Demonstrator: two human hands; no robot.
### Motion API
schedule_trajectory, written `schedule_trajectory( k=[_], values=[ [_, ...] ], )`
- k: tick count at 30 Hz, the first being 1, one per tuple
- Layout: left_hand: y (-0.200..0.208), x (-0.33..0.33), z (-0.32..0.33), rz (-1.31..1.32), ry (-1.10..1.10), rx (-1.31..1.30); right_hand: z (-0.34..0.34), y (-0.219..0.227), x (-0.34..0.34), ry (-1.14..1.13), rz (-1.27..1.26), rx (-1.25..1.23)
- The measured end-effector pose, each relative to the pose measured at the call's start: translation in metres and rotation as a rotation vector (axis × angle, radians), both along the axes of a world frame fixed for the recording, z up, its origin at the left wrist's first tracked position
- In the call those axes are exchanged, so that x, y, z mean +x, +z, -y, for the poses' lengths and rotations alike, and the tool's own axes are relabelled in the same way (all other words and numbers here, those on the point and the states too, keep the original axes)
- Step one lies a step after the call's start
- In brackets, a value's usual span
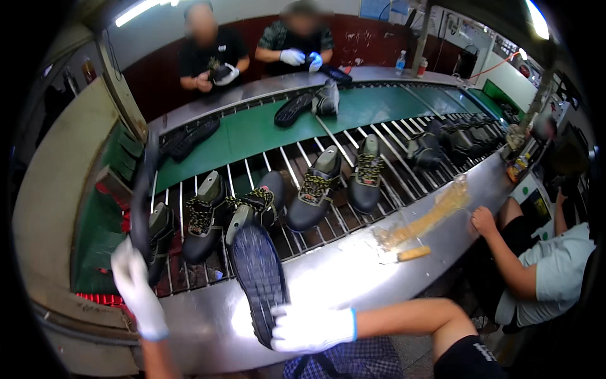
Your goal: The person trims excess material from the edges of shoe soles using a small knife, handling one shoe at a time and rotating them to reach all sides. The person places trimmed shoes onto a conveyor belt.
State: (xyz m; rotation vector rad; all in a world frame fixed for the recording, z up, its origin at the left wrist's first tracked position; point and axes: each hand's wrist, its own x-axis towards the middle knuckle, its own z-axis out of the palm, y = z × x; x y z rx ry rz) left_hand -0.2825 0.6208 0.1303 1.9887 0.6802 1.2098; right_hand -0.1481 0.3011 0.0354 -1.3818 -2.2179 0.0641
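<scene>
A metal ledge [353,265] borders the roller conveyor's [329,136] near edge; above it, the right hand [309,328] clamps its fingers on a black sole [257,268]. By the conveyor's left end, the left hand [136,284] blurs, finger state unclear; conveyor shoes [303,215] contain lasts [328,158].

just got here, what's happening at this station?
The right hand, white-gloved, grips a black treaded sole by its near end, over the metal ledge. The left hand, also gloved, is at a long dark item, too blurred to identify. Black laced shoes rest on metal bars just beyond. Across the green belt, two people are handling dark items.
</scene>
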Motion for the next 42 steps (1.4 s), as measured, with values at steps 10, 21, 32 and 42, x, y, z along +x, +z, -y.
schedule_trajectory(
  k=[10, 21, 32, 42],
  values=[
    [-0.094, -0.218, 0.21, -0.393, 0.531, 0.594, 0.064, 0.025, 0.098, -1.035, 0.145, 0.103],
    [-0.062, -0.132, 0.197, -0.205, 0.016, 0.668, 0.059, 0.026, 0.279, -1.496, 0.331, -0.062],
    [0.008, 0.049, 0.277, -0.081, -0.605, 0.495, 0.18, 0.238, 0.123, -1.205, -0.313, 0.062],
    [-0.011, -0.033, 0.333, -0.136, -1.019, -0.12, 0.219, 0.049, -0.051, -0.687, -2.016, -0.244]
  ],
)
